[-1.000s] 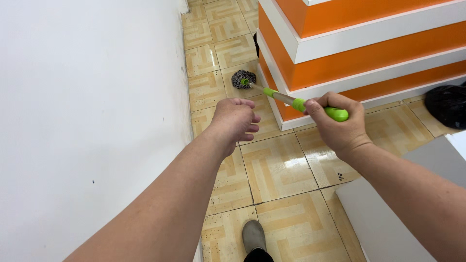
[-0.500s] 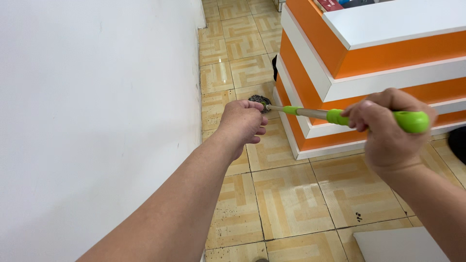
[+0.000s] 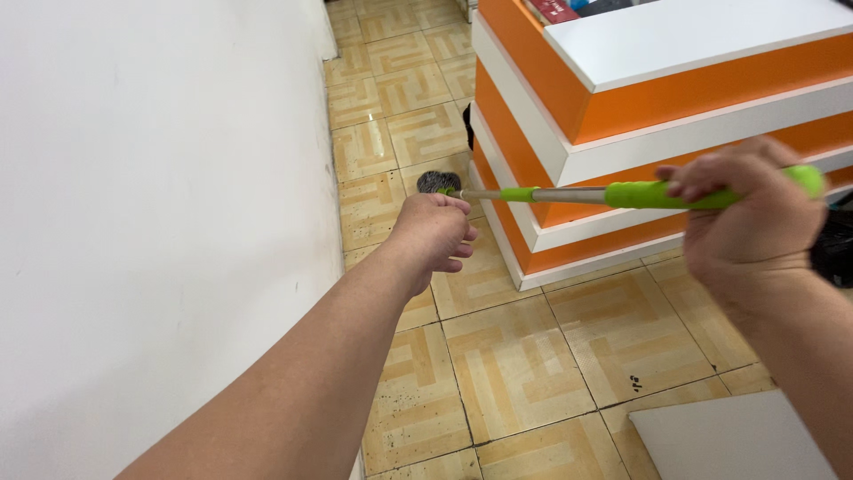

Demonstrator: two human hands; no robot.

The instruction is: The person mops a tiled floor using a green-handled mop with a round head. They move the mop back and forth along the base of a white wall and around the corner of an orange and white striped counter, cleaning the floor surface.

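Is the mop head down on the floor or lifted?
Cannot tell: the mop head shows over the tiles beyond the left hand, but contact isn't visible.
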